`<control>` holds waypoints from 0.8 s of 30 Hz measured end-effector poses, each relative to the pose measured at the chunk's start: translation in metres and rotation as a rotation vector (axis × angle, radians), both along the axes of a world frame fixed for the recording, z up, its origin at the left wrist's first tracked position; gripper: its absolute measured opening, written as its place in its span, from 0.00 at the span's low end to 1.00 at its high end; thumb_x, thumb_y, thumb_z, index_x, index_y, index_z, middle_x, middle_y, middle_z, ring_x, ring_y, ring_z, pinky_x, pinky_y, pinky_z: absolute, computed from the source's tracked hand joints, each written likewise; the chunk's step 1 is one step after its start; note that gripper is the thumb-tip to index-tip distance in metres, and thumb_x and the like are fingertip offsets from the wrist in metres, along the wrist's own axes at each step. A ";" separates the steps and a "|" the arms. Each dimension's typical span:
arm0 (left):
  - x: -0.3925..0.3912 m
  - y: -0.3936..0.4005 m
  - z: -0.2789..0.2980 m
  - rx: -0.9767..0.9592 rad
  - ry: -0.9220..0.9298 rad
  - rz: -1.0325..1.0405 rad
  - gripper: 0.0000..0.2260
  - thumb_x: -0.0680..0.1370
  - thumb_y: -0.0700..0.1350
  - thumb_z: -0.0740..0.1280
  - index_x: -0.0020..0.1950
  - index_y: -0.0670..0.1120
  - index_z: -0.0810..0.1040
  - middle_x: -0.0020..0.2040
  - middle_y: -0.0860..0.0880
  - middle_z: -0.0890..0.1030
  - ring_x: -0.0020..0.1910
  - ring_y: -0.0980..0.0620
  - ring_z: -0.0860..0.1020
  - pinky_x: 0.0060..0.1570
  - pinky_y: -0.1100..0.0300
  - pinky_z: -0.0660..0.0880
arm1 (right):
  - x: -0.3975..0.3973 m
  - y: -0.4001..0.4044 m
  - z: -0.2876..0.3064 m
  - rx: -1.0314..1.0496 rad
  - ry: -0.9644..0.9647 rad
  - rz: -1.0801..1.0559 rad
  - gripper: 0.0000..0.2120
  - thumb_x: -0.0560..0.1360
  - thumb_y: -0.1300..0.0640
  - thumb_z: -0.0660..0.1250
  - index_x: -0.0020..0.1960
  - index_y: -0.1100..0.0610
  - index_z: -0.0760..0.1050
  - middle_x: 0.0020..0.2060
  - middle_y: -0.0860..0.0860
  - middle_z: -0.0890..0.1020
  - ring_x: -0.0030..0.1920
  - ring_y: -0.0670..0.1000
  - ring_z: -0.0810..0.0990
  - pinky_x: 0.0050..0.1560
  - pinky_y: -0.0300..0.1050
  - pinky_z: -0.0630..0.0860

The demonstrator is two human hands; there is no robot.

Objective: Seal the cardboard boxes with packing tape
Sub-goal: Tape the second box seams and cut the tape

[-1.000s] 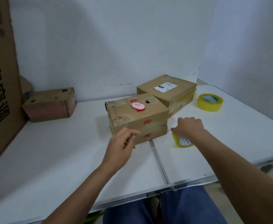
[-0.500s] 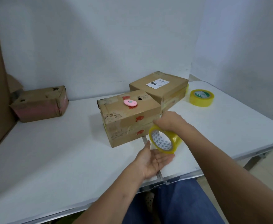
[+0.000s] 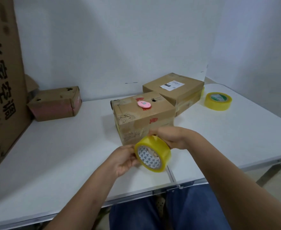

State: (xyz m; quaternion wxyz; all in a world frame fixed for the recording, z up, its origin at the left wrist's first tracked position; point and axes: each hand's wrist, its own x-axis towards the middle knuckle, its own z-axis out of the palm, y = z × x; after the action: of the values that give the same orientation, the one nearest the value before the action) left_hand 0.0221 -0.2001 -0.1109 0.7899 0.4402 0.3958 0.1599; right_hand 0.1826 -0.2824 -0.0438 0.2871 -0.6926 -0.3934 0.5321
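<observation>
Right hand (image 3: 174, 138) curled over the top of the yellow packing-tape roll (image 3: 153, 154), gripping its outer band; left hand (image 3: 123, 161) pinching the roll's near rim, fingers against the printed core. Roll held on edge, off the table (image 3: 70, 155), just above the middle of the front edge, near the seam between the two halves.

Step in hand, by the look of it: finding the free tape end — not visible from here. Best done by turning the roll slowly under a fingernail until the edge catches, then peeling a short tab before going to the box.

Just behind the roll, the worn cardboard box (image 3: 141, 117), a pink box cutter (image 3: 144, 104) resting on its lid — worth lifting off before taping across the top. Touching its back right corner, a second box with a shipping label (image 3: 174, 90). Toward the right edge, a spare tape roll (image 3: 218, 101) lying flat. At the back left corner, a small battered box (image 3: 55, 103), and a tall printed carton (image 3: 3, 80) along the left edge.
</observation>
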 end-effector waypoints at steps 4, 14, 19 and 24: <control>-0.015 -0.003 0.003 0.348 0.128 -0.059 0.12 0.80 0.32 0.59 0.57 0.38 0.80 0.49 0.38 0.85 0.50 0.39 0.82 0.55 0.45 0.78 | -0.009 -0.001 -0.015 -0.024 0.227 0.027 0.18 0.79 0.49 0.61 0.57 0.63 0.78 0.43 0.57 0.85 0.36 0.50 0.82 0.40 0.42 0.80; -0.028 0.009 0.006 0.493 0.104 0.003 0.08 0.81 0.35 0.63 0.57 0.39 0.80 0.53 0.41 0.84 0.52 0.47 0.83 0.49 0.63 0.80 | -0.015 -0.003 -0.029 0.148 0.073 -0.109 0.04 0.77 0.55 0.68 0.52 0.52 0.76 0.47 0.52 0.81 0.47 0.50 0.80 0.40 0.39 0.76; -0.034 0.008 0.000 0.469 0.124 -0.100 0.16 0.81 0.34 0.59 0.61 0.50 0.80 0.57 0.50 0.84 0.57 0.54 0.81 0.61 0.59 0.74 | -0.008 -0.011 -0.034 0.215 0.230 -0.084 0.08 0.78 0.64 0.65 0.55 0.56 0.75 0.48 0.53 0.82 0.50 0.52 0.80 0.51 0.45 0.75; -0.033 0.006 0.000 0.986 0.293 -0.113 0.19 0.78 0.39 0.67 0.58 0.64 0.79 0.53 0.60 0.83 0.53 0.61 0.81 0.52 0.68 0.75 | -0.010 -0.019 -0.038 0.229 0.351 -0.056 0.11 0.78 0.64 0.61 0.59 0.59 0.77 0.53 0.56 0.82 0.54 0.54 0.79 0.57 0.47 0.75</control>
State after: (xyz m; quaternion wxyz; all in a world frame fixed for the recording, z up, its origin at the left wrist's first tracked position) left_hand -0.0108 -0.1945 -0.1106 0.4323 0.7986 0.3555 0.2213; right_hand 0.1722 -0.3016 -0.0817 0.4430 -0.5626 -0.3758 0.5882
